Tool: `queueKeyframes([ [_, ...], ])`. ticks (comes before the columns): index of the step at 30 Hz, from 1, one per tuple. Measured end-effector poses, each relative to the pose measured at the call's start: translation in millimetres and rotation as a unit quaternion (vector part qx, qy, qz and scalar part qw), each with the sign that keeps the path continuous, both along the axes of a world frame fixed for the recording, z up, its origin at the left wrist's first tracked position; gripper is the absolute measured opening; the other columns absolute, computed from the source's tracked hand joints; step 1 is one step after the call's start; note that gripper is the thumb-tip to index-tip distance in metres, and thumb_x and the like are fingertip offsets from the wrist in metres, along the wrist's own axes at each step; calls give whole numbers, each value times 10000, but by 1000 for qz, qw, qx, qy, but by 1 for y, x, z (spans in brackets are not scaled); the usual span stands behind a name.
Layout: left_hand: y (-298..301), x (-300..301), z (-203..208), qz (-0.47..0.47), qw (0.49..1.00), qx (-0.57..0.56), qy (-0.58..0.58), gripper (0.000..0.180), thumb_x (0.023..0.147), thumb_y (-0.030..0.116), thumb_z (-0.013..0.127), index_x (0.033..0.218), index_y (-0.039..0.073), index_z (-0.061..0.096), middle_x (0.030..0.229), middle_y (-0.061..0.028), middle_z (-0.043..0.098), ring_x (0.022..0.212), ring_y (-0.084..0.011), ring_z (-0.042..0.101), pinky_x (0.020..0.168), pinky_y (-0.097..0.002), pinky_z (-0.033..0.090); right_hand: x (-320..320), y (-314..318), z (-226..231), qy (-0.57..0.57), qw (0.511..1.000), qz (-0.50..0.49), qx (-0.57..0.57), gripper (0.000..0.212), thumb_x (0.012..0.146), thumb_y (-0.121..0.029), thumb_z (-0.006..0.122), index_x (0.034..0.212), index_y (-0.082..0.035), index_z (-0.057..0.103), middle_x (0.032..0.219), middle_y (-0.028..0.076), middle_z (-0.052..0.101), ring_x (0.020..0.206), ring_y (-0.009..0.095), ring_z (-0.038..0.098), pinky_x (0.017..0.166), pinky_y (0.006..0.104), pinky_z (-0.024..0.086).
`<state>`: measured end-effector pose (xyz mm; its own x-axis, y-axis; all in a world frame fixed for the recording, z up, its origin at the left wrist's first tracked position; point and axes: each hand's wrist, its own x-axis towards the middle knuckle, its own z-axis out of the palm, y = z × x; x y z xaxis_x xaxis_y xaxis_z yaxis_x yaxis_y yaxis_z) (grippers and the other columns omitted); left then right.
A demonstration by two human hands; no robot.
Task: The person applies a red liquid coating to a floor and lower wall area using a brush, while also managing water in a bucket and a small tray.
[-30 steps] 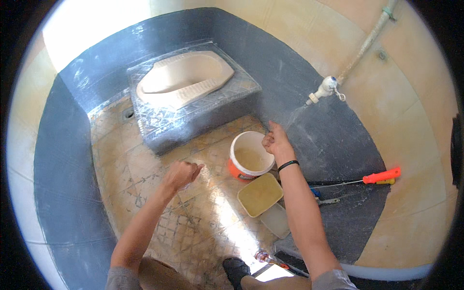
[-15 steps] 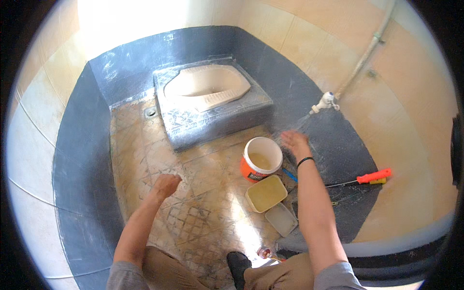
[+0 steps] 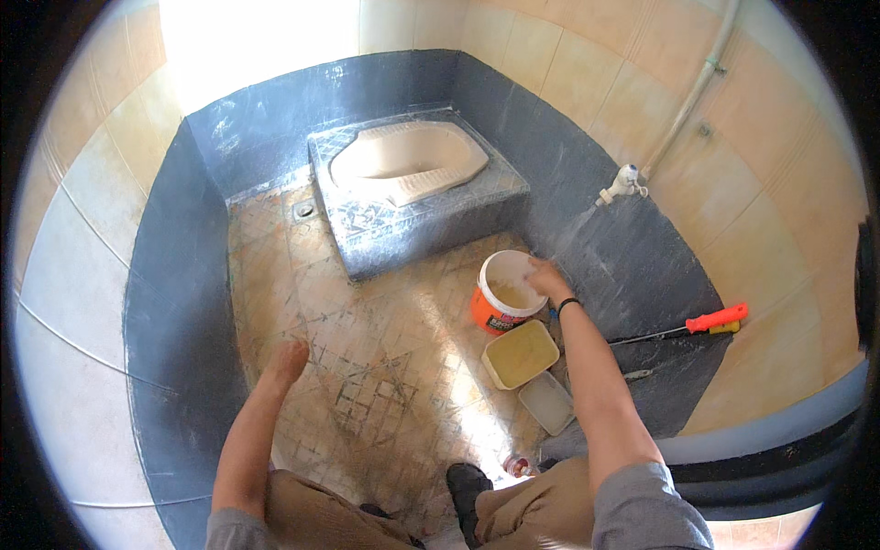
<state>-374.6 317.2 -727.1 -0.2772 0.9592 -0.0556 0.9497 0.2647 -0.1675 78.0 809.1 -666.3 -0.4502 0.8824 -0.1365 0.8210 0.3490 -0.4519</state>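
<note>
A small orange bucket with a white rim stands on the tiled floor, with cloudy liquid inside. My right hand is at its right rim, fingers bent over the edge and partly hidden inside. My left hand hangs over the floor at the left, loosely closed, and nothing shows in it. Just in front of the bucket sits a rectangular tub with yellowish liquid. A translucent shallow container lies nearer. Water sprays from the white tap on the right wall, down toward my right hand.
A squat toilet is set in a raised dark plinth ahead, with a floor drain at its left. A tool with a red-orange handle and a yellow-handled one rest at the right. A small reddish container is by my shoe.
My right hand has come from the water spray down to the bucket's rim. My left hand has drawn slightly left and nearer. The view has shifted a little.
</note>
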Motion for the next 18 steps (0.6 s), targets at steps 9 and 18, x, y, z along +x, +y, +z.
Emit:
queueKeyframes([
  [9,-28,19,85,68,995,-72,27,583,1025,568,457,914,77,752,789,-133,732,762,-339,718,708,-478,512,-37,-101,-7,-186,966,153,90,458,854,-330,764,1210,-57,674,1122,225,719,1059,392,690,925,526,525],
  [18,-50,20,87,96,995,-43,0,446,974,497,606,1050,65,685,903,-139,735,923,-325,705,815,-483,481,-66,-107,67,-77,980,175,53,529,869,-227,748,1367,-112,611,1223,230,688,1177,402,641,1014,490,494],
])
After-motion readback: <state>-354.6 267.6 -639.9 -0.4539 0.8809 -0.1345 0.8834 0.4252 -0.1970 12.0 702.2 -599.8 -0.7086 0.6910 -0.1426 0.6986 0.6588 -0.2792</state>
